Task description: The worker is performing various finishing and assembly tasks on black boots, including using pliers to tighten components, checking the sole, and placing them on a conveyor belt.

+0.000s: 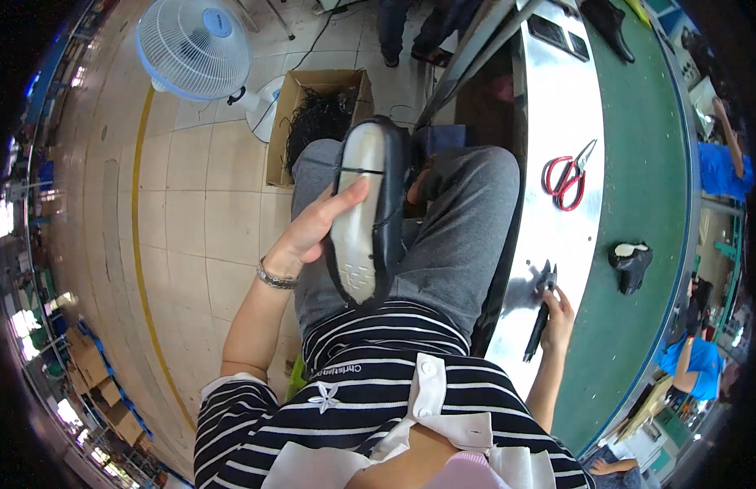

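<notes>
A black shoe (358,244) is above my lap, with its pale sole turned up toward me. A thin dark cord crosses the sole near its upper end. My left hand (321,218) grips the shoe from the left side, its thumb lying on the sole; the other fingers are hidden behind. On the right, my right hand (559,316) is closed around a black hand tool that looks like pliers (538,326), held over the metal ledge with its jaws pointing away from me. Red-handled scissors (567,181) lie on the ledge beyond that hand.
The shiny metal ledge (561,106) runs beside a green conveyor belt (639,163), which carries a small dark shoe (630,265) and another black shoe (610,31). A cardboard box (358,85) of black strands and a fan (195,49) stand ahead. People work across the belt.
</notes>
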`<state>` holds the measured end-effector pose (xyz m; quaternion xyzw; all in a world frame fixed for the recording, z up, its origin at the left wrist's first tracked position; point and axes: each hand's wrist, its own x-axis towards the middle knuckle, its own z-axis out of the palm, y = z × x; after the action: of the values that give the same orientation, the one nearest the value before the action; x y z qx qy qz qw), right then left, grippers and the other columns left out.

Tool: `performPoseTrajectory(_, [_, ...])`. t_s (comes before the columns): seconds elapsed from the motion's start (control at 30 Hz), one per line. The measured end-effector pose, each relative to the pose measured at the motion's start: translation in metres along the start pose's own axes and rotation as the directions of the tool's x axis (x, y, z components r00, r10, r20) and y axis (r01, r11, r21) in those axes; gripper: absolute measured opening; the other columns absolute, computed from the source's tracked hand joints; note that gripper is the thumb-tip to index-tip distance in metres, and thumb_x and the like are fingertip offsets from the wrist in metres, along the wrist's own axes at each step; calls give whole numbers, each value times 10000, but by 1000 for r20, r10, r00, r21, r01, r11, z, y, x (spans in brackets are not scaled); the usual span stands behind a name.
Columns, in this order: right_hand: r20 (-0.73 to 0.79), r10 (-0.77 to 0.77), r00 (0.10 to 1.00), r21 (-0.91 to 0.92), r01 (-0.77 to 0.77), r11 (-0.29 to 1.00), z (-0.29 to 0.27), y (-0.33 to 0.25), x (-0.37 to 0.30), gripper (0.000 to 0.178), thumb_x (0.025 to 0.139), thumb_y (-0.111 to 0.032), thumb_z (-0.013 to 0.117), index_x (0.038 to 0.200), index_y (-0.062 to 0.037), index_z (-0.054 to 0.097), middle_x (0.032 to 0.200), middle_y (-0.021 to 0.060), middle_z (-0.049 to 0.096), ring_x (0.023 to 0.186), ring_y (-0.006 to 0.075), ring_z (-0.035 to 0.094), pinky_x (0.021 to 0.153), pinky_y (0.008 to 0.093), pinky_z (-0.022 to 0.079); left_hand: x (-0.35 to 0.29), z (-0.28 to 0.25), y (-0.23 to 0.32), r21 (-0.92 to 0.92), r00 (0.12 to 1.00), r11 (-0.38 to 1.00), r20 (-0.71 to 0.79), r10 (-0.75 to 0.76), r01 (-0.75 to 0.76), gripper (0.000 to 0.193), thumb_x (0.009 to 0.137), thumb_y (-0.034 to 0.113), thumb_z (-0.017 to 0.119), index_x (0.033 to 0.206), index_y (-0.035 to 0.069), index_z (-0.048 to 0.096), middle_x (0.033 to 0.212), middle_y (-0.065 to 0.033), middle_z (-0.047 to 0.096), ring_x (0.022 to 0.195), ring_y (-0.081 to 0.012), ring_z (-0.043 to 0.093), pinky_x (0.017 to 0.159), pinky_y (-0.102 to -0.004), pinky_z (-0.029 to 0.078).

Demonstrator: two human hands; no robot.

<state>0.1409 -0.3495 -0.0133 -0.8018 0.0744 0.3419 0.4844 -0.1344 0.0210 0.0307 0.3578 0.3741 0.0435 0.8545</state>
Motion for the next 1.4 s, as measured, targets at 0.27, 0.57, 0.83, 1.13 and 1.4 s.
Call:
performPoseTrajectory(0.27, [549, 142, 824, 148, -263, 953, 63, -94, -48, 524, 966, -190, 524, 1431, -42, 332, 813, 160, 643, 638, 168, 638, 405, 131, 394, 21, 24, 8, 255, 990, 956, 12, 144, -142, 791, 929, 464, 564, 1466, 6, 206, 1405, -170, 396, 1293, -224, 387, 1086, -327, 287])
performPoseTrajectory(0.57, [760, 101, 643, -107, -30, 994, 196, -210, -74, 660, 928, -14, 487, 1511, -118, 194, 1032, 184, 663, 892, 227, 682, 617, 236, 539, 59, 10, 0, 225, 876, 852, 19, 481, -473, 678, 954, 340, 492, 1470, -16, 234, 1484, -246, 302, 1393, -292, 287, 1103, -341, 261])
performPoseTrajectory(0.83, [715, 300, 632, -371, -21, 928, 233, -240, -76, 638, 1004, -144, 452, 1524, -144, 82, 1016, 118, 611, 943, 204, 630, 839, 345, 537, 67, 26, 23, 490, 765, 715, -139, 629, -499, 369, 939, 244, 538, 1209, -5, 572, 1077, -240, 636, 996, -368, 626, 852, -377, 477])
performPoseTrajectory(1.13, [772, -52, 633, -310, 448, 839, 230, -199, -78, 628, 998, -85, 449, 1520, -120, 100, 821, 52, 520, 678, 127, 556, 601, 290, 520, 69, 28, 19, 501, 708, 676, -164, 687, -541, 314, 907, 185, 572, 1161, 5, 611, 1061, -209, 656, 971, -352, 639, 839, -375, 488])
performPoseTrajectory(1.4, [752, -170, 637, -349, 602, 718, 226, -181, -77, 612, 995, -78, 449, 1515, -75, 126, 776, 60, 556, 651, 130, 569, 612, 281, 501, 67, 27, 14, 499, 640, 622, -162, 751, -604, 296, 881, 142, 602, 1144, 12, 641, 1096, -186, 665, 1009, -315, 647, 841, -343, 499])
